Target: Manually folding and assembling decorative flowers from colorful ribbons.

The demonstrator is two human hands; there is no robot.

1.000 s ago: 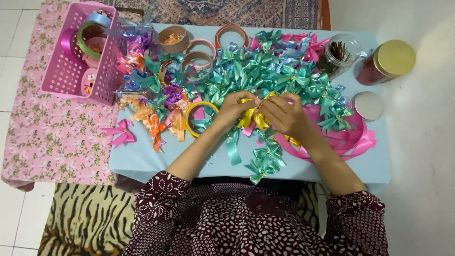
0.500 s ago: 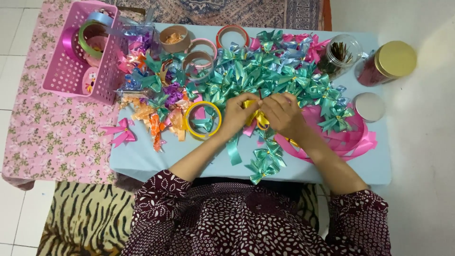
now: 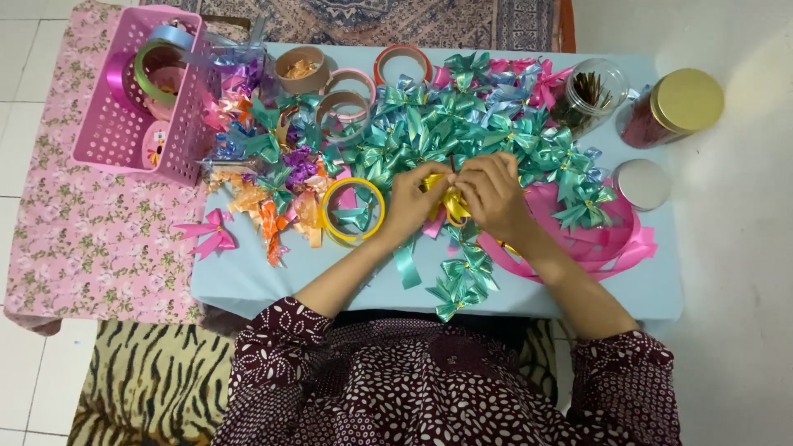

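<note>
My left hand (image 3: 415,201) and my right hand (image 3: 492,195) meet over the middle of the light blue table (image 3: 248,281). Between their fingertips they pinch a piece of yellow ribbon (image 3: 450,201), folded into loops. A heap of teal ribbon bows (image 3: 462,132) lies right behind the hands. A yellow ribbon roll (image 3: 353,211) lies flat just left of my left hand. Loose pink ribbon (image 3: 607,244) curls under and to the right of my right forearm. Several teal bows (image 3: 462,281) lie by the table's near edge.
A pink plastic basket (image 3: 124,140) with ribbon rolls stands at the left on a pink flowered cloth (image 3: 91,239). Orange and purple bows (image 3: 277,206), cardboard rings (image 3: 343,91), a glass jar (image 3: 591,91), a gold-lidded jar (image 3: 677,103) and a loose lid (image 3: 643,183) sit around the table.
Both hands have stayed at the same spot, working the yellow ribbon between the fingers; the fingertips have drawn a little closer together. Nothing else has moved.
</note>
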